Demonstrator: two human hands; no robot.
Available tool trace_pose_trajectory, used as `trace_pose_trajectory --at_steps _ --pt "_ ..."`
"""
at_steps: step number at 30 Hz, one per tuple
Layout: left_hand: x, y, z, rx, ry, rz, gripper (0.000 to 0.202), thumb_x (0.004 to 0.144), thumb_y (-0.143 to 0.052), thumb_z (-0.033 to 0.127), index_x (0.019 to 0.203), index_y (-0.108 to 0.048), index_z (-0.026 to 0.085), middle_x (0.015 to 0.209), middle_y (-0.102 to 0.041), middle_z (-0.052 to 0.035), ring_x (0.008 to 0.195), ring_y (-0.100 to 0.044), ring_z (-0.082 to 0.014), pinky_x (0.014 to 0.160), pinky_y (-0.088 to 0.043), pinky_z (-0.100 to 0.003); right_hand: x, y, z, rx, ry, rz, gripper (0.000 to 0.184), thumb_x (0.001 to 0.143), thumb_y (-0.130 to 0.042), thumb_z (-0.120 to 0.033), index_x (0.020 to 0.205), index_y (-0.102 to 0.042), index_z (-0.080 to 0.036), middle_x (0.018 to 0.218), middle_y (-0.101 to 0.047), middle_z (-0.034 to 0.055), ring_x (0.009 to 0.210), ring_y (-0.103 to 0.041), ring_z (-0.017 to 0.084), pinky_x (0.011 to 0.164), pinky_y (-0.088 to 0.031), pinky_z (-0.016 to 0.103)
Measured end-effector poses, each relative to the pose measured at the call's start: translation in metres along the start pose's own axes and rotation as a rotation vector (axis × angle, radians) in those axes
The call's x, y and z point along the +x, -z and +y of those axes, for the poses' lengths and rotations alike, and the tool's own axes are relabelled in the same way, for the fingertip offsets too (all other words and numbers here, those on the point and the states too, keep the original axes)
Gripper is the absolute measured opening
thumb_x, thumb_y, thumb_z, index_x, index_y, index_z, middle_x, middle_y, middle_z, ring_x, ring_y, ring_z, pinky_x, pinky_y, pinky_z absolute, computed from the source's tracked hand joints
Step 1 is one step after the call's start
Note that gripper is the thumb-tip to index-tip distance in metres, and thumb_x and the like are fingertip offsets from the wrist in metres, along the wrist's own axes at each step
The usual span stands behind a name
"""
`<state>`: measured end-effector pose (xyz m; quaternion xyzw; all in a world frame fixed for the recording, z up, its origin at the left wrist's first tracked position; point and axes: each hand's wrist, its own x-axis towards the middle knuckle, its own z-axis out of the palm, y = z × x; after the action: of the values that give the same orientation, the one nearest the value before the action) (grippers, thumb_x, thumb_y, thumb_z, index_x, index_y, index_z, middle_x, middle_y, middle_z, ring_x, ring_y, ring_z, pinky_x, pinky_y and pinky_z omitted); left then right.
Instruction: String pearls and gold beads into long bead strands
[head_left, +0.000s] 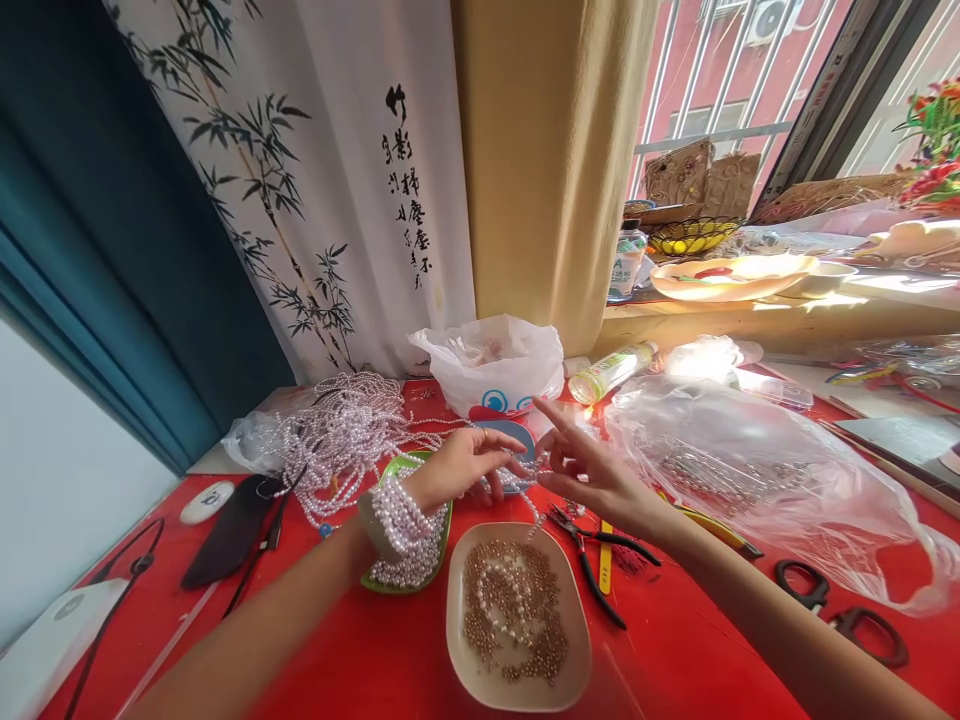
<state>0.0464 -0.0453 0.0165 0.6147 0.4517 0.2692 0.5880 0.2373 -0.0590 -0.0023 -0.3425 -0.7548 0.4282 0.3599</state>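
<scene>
My left hand (463, 464) pinches a strand of white pearl beads (529, 470) above the red table (360, 650); several pearl strands (401, 525) are wrapped round its wrist. My right hand (581, 465) meets it at the same strand, thumb and middle fingers pinching while the index finger points up. The strand hangs down into a beige dish (517, 612) of small gold beads and pearls. A green dish (409, 470) lies under the left wrist.
A heap of pearl strands (341, 435) lies at the left, beside a black case (229, 530). Pliers (592, 560), a yellow tool (606, 560) and scissors (840, 610) lie right of the dish. Clear plastic bags (757, 480) and a white bag (491, 365) sit behind.
</scene>
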Motion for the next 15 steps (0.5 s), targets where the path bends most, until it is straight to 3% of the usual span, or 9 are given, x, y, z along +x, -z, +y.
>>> trace_pose_trajectory --at_steps 3,5,9,13,15 --pt "-0.001 -0.002 0.001 0.076 -0.047 0.094 0.030 0.077 -0.046 0.016 0.105 -0.055 0.012 0.076 -0.064 -0.0062 0.041 -0.049 -0.0040 0.040 -0.038 -0.016 -0.004 0.000 -0.003 -0.048 0.039 0.008 0.057 0.077 -0.053 -0.029 0.128 -0.029 -0.035 0.120 -0.042 0.0037 0.103 -0.044 0.017 0.086 -0.039 0.035" --pt "-0.001 -0.002 -0.001 0.102 -0.082 0.112 0.032 0.078 -0.045 0.018 0.108 -0.055 0.013 0.073 -0.064 -0.0061 0.041 -0.049 -0.0041 0.039 -0.038 -0.015 -0.006 -0.001 -0.004 0.001 0.050 -0.007 0.050 0.078 -0.050 -0.029 0.125 -0.035 -0.035 0.128 -0.036 0.0019 0.114 -0.037 0.019 0.093 -0.034 0.038" --pt "0.003 -0.003 -0.006 0.079 -0.153 0.119 0.034 0.079 -0.044 0.022 0.111 -0.054 0.016 0.090 -0.063 -0.0101 0.049 -0.056 -0.0073 0.042 -0.043 -0.017 -0.007 -0.005 -0.001 0.040 0.062 -0.007 0.047 0.081 -0.046 -0.027 0.126 -0.033 -0.034 0.128 -0.037 0.0041 0.106 -0.046 0.018 0.087 -0.042 0.037" --pt "0.006 -0.002 -0.013 0.098 -0.200 0.153 0.040 0.081 -0.040 0.026 0.121 -0.045 0.019 0.102 -0.061 -0.0124 0.045 -0.056 -0.0070 0.045 -0.044 -0.020 -0.006 -0.006 0.006 -0.149 0.093 0.074 0.050 0.083 -0.040 -0.023 0.129 -0.026 -0.035 0.126 -0.034 0.0073 0.088 -0.053 0.014 0.075 -0.049 0.035" --pt "0.006 0.000 -0.016 0.104 -0.259 0.163 0.043 0.079 -0.044 0.024 0.122 -0.042 0.022 0.115 -0.054 -0.0119 0.040 -0.053 -0.0042 0.046 -0.044 -0.020 -0.007 -0.004 0.008 -0.241 0.126 0.115 0.053 0.083 -0.040 -0.021 0.131 -0.023 -0.035 0.126 -0.033 0.0076 0.092 -0.052 0.015 0.075 -0.049 0.036"
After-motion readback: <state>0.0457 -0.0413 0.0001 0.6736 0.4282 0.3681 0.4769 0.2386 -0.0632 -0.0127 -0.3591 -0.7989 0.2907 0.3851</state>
